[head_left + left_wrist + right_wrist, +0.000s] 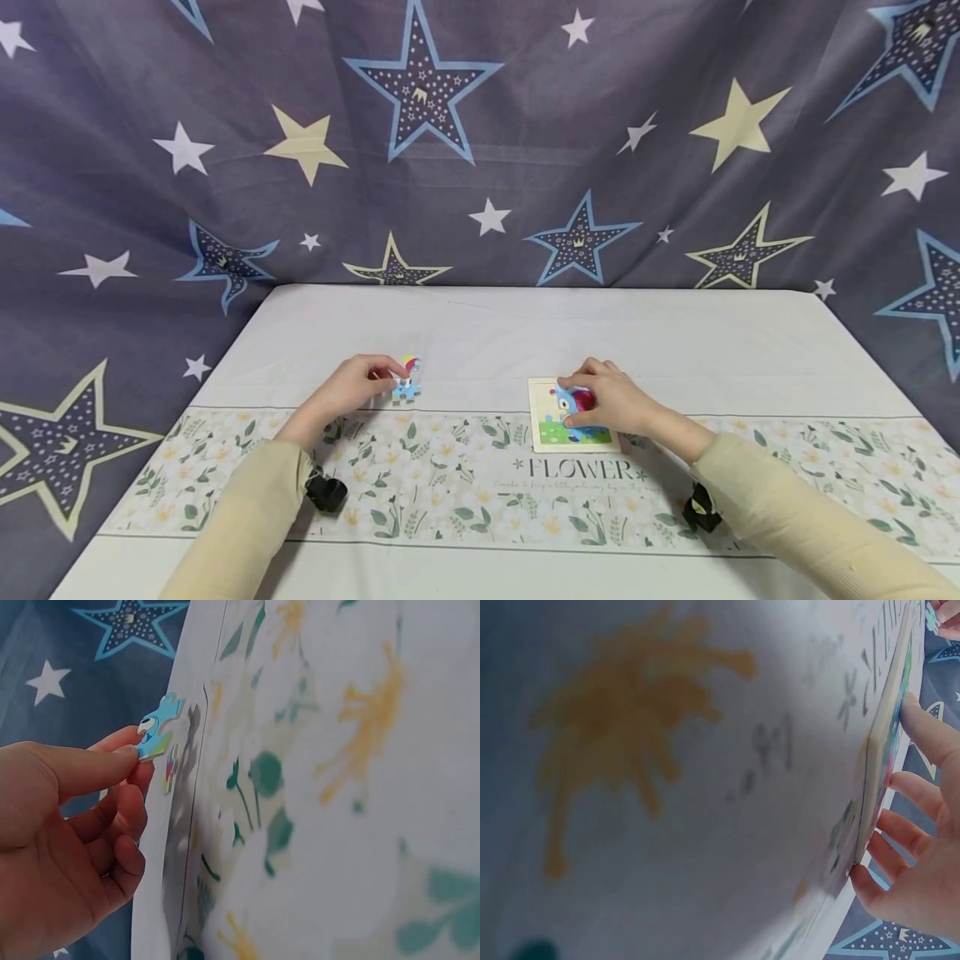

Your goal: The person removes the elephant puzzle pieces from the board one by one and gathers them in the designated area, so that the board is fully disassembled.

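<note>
Pinching the piece (160, 724) narrowly between left hand (75, 825) thumb and finger, apparently just above the table (540, 333), left of the board (535, 421). Probably light, stiff and slightly slick on the printed face; best taken across the flat sides, clear of the knobs, likely the weakest parts. In the left wrist view, slants up and outward from the fingertips along the longer axis, knobbed end outermost. Near it, on the table, another piece (171, 769). Touching the board with right hand (611, 400) fingers parted wide.
</note>
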`<state>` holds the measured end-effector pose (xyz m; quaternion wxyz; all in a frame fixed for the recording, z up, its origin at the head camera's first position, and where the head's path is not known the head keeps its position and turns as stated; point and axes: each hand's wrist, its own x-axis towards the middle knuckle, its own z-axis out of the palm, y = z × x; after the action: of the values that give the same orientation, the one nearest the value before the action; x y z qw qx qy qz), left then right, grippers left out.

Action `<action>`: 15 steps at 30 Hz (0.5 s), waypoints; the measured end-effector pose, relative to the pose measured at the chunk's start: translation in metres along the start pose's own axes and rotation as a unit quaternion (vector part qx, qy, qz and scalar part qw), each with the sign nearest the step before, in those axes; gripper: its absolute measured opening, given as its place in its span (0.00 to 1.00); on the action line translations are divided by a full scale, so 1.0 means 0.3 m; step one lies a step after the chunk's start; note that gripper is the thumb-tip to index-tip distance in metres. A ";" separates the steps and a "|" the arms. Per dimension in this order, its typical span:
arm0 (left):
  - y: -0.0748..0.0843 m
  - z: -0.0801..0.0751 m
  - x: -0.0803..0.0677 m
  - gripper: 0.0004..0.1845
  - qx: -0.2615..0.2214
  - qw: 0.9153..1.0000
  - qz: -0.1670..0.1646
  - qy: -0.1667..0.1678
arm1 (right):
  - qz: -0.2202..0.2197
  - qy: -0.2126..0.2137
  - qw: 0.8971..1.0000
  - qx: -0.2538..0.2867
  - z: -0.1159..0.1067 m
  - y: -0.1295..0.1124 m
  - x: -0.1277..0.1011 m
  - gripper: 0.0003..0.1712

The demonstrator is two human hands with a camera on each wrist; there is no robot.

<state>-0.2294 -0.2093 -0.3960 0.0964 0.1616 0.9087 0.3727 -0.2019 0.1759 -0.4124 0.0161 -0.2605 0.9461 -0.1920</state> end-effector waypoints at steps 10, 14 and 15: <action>-0.030 0.013 0.004 0.07 -0.007 1.000 -0.020 -0.019 | -0.003 0.002 1.000 0.002 0.001 0.001 -0.003 0.35; -0.031 0.015 0.008 0.07 -0.001 0.999 -0.027 -0.018 | -0.001 0.001 1.000 0.005 -0.001 0.001 -0.003 0.35; -0.029 0.015 0.009 0.07 0.001 0.999 -0.030 -0.018 | 0.000 0.000 1.000 0.004 -0.002 0.002 -0.003 0.35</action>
<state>-0.2326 -0.2112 -0.4054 0.1237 0.1412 0.9116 0.3658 -0.2014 0.1769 -0.4121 0.0167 -0.2608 0.9451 -0.1962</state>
